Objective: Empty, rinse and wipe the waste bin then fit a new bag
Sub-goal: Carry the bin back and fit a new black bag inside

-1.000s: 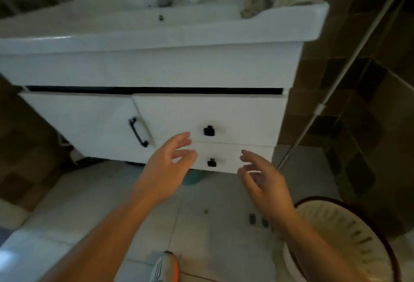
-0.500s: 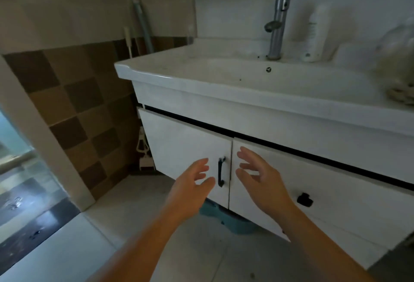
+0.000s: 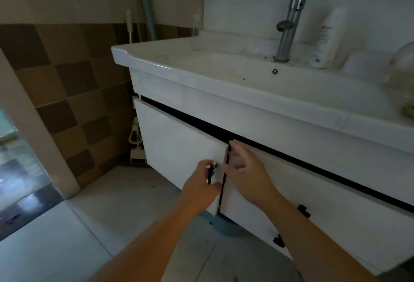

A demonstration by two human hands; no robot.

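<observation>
A white vanity cabinet hangs under the sink (image 3: pixel 235 80). My left hand (image 3: pixel 201 186) grips the black handle (image 3: pixel 210 173) of the left cabinet door (image 3: pixel 177 143), which stands slightly ajar. My right hand (image 3: pixel 246 169) is at the door's free edge, its fingers curled at the dark gap beside the drawer front (image 3: pixel 336 203). The waste bin is out of view.
A chrome faucet (image 3: pixel 289 26) and a white bottle (image 3: pixel 324 37) stand on the sink. A blue item (image 3: pixel 224 225) lies on the floor under the cabinet. Brush handles (image 3: pixel 146 8) lean in the tiled left corner. A doorway opens at the far left.
Both hands have moved from hovering open in front of the cabinet onto the left door. The left hand took hold of the handle and the door edge has come out a little.
</observation>
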